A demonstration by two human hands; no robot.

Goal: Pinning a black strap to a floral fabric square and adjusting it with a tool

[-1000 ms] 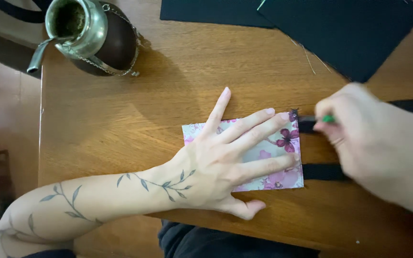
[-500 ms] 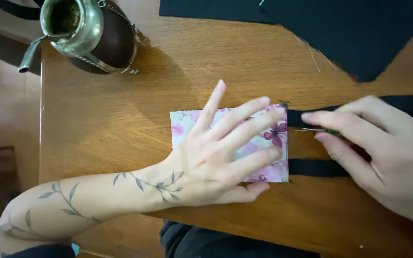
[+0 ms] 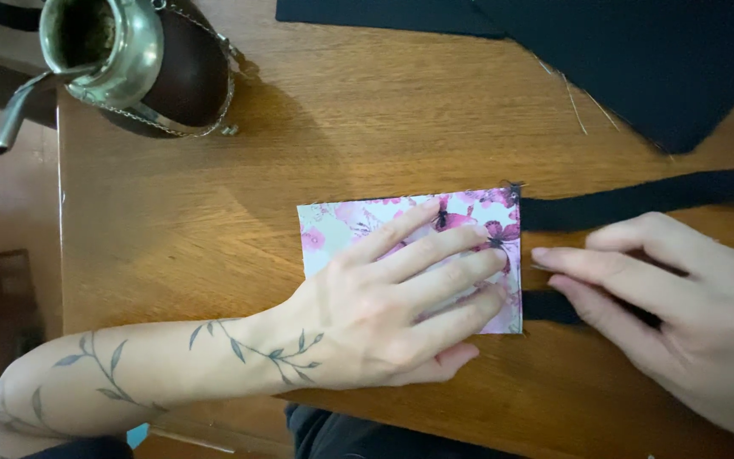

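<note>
A small pink flowery cloth piece [image 3: 358, 225] lies in the middle of the frame on a wooden table [image 3: 214, 221]. The left hand [image 3: 384, 306] lies flat and open on it, hiding its lower half. The right hand [image 3: 681, 306] touches its right edge with loose fingers; whether they pinch anything is hard to see. Black straps [image 3: 639, 200] run right. A metal-rimmed cup [image 3: 129, 59] sits upper left, cut off.

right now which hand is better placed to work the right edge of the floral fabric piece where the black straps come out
Right. The right hand has fingertips at that edge beside the black straps, while the left hand lies flat across the floral fabric piece, pinning it to the wooden table.
</note>
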